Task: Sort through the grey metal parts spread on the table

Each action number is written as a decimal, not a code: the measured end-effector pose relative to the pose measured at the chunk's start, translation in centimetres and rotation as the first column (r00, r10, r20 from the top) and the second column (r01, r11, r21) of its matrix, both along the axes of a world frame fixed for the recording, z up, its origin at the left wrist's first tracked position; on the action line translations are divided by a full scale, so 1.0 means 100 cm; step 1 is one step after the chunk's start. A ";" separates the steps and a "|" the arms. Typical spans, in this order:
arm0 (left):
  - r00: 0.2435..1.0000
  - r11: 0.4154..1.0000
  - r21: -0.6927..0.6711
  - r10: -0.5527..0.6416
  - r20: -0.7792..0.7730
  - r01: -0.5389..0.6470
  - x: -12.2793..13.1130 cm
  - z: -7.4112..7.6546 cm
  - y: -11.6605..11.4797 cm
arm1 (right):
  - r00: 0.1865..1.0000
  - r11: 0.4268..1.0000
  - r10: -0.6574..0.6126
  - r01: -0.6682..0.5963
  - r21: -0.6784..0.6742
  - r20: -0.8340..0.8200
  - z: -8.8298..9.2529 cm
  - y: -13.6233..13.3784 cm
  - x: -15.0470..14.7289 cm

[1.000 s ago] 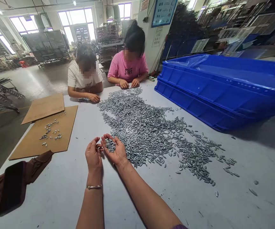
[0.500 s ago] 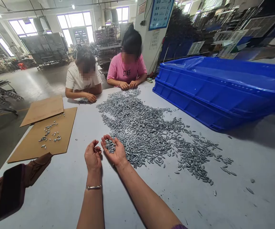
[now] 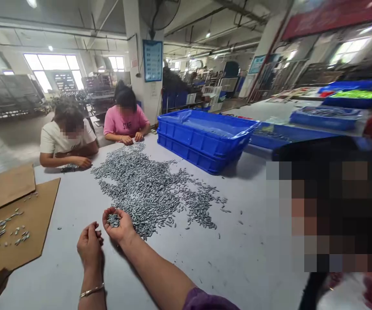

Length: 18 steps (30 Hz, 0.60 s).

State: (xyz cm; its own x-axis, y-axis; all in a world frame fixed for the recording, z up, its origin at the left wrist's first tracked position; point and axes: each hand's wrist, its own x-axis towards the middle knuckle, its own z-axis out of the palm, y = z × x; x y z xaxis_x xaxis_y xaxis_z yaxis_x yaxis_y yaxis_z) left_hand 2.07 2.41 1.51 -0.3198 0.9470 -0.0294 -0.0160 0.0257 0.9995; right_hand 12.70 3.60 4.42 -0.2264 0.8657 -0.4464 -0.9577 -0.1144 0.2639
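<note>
On the tabletop (image 3: 240, 258): heaped grey pieces (image 3: 141, 185).
Right hand (image 3: 124, 227): half-closed, cupping a handful (image 3: 113, 220).
Left hand (image 3: 89, 244): loosely curled, contents unclear.
Handful: apparently being picked over; next needs steadiness.

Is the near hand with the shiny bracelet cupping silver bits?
No, the right hand cups the silver bits, while the bracelet is on the left wrist.

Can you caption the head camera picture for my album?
Right hand cups silver pieces beside a big pile on a white table.
</note>
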 end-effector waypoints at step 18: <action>0.781 0.972 0.086 -0.120 -0.613 0.216 -0.025 -0.006 -0.020 | 0.868 0.998 -0.031 0.052 -0.029 0.496 0.050 -0.054 0.123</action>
State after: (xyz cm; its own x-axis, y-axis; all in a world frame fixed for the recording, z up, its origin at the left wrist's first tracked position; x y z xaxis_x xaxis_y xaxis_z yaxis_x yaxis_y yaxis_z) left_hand -0.41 0.38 0.87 -0.0622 0.9651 0.2544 0.5783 -0.1729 0.7973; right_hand 25.03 -1.76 9.41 0.0695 0.8484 -0.5248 -0.9674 -0.0711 -0.2430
